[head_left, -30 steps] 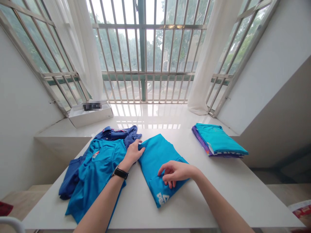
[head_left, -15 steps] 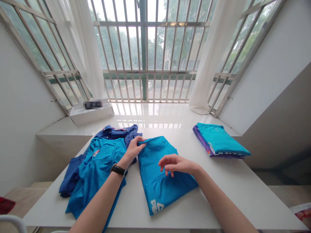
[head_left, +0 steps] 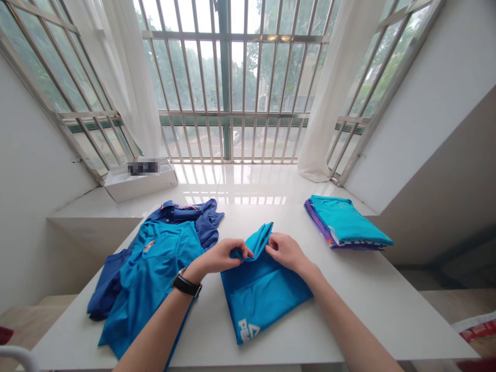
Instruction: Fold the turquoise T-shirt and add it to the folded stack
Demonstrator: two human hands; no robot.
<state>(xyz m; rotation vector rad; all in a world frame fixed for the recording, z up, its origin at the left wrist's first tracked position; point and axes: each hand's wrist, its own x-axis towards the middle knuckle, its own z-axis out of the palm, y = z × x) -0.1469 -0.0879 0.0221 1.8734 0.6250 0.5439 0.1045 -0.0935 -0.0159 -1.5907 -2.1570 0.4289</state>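
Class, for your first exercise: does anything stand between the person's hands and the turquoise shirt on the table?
Nothing visible does. The left hand and right hand are both directly on the raised fold of the turquoise shirt, which lies on the white table.

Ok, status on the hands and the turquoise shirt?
Left hand, right hand pinching raised fold of turquoise shirt. Rumpled blue shirts beside left hand.

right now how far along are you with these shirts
Done: a neat folded stack of turquoise and purple garments sits on the right of the white table. In hand: the left hand and right hand pinch a bright turquoise shirt, one edge raised in a fold. Left: a rumpled blue shirt and darker blue polo shirt lie unfolded.
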